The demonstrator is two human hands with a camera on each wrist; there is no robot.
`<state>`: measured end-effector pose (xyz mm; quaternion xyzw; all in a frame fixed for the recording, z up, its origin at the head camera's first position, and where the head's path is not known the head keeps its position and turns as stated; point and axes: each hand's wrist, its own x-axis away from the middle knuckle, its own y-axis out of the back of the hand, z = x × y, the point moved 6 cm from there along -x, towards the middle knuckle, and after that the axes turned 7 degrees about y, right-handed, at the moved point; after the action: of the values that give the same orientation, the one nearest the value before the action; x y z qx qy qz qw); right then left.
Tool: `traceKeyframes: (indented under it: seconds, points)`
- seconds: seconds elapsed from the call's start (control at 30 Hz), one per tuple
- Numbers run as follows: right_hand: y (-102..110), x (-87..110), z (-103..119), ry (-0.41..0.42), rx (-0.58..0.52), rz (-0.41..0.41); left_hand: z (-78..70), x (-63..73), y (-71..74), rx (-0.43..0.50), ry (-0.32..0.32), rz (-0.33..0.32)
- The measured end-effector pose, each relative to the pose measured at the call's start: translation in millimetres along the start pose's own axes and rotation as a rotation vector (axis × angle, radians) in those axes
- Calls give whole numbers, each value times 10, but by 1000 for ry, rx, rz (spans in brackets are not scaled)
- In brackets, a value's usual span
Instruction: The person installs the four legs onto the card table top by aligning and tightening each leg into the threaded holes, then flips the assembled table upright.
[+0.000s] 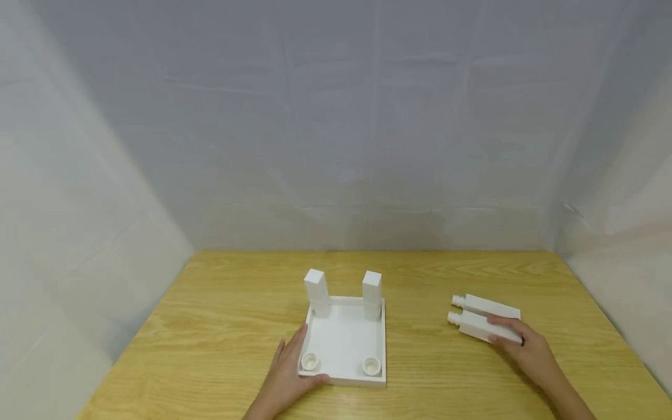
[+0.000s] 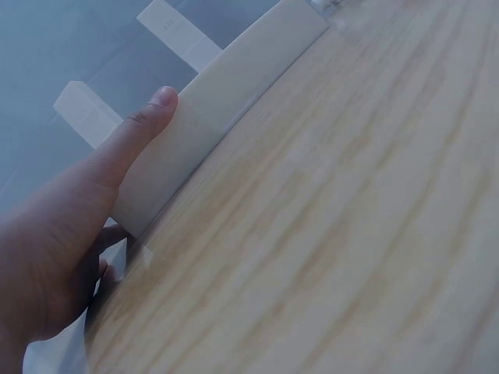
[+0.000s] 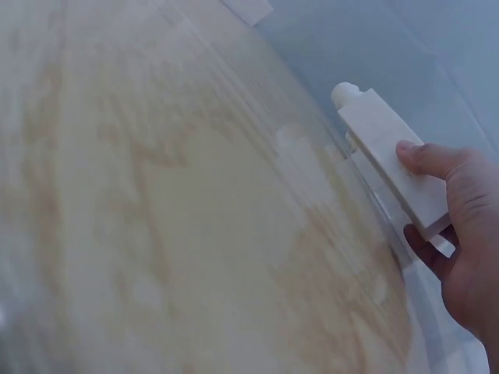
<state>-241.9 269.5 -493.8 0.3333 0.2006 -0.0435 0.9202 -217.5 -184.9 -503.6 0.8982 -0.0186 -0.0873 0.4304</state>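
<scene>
A white square base with a raised rim [image 1: 343,344] lies on the table. Two square white legs, one far left [image 1: 316,286] and one far right [image 1: 372,286], stand upright in its back corners. Round sockets show in the front left [image 1: 310,361] and front right [image 1: 371,366] corners. My left hand [image 1: 286,376] grips the base's front left corner, thumb along the front wall and fingers along the left side. Off to the right, my right hand [image 1: 535,353] pinches a loose white leg [image 3: 390,148] near its plain end. Its threaded end points left.
A second loose leg [image 1: 493,306] lies just behind the held one, roughly parallel, its threaded end also leftward. The wooden table [image 1: 226,315] meets pale sheeting [image 1: 336,146] at the back and sides.
</scene>
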Motion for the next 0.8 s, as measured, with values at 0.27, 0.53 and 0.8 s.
traceKeyframes:
  seconds: [0.27, 0.53, 0.8]
  points:
    - [0, -38, 242, 21, -24, 20, -9, 3, 5, 12, 1, 0]
    - [-57, -104, 584, 146, -133, 63, 5, 6, 2, 13, 2, 3]
    - [-192, -140, 907, 279, -197, 48, -12, 6, 8, 19, 4, 9]
